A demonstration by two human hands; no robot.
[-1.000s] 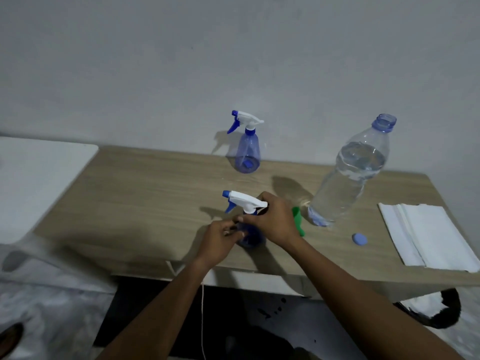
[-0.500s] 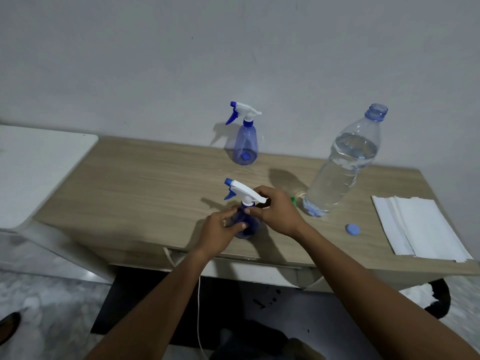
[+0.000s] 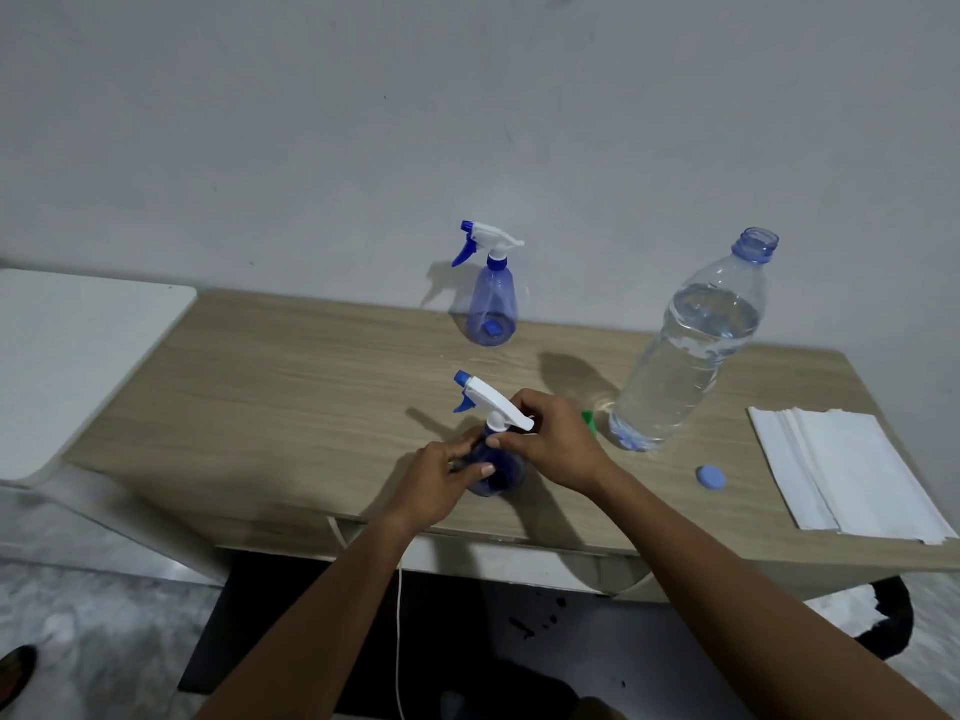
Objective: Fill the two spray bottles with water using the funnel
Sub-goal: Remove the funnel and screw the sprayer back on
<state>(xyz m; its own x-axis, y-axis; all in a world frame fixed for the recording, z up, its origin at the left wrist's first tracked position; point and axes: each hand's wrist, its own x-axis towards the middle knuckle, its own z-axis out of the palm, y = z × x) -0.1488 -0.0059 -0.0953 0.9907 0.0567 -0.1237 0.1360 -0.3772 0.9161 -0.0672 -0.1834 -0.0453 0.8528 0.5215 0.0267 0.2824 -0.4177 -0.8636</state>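
The near spray bottle (image 3: 500, 478) stands at the front of the wood surface (image 3: 291, 387); the left hand (image 3: 439, 483) holds its blue body with curled fingers; the right hand (image 3: 553, 441) pinches its neck under the white top; a green funnel (image 3: 588, 420) peeks out beside that hand; the open water bottle (image 3: 685, 350) stands next; the other spray bottle (image 3: 492, 304) stands far back.

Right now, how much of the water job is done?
Just starting. Done: the big water bottle is open, its blue cap lying on the table. In hand: the left hand grips the near spray bottle while the right hand holds its sprayer top. Left: the far spray bottle has its sprayer on and looks empty, and the green funnel sits unused behind the right hand.
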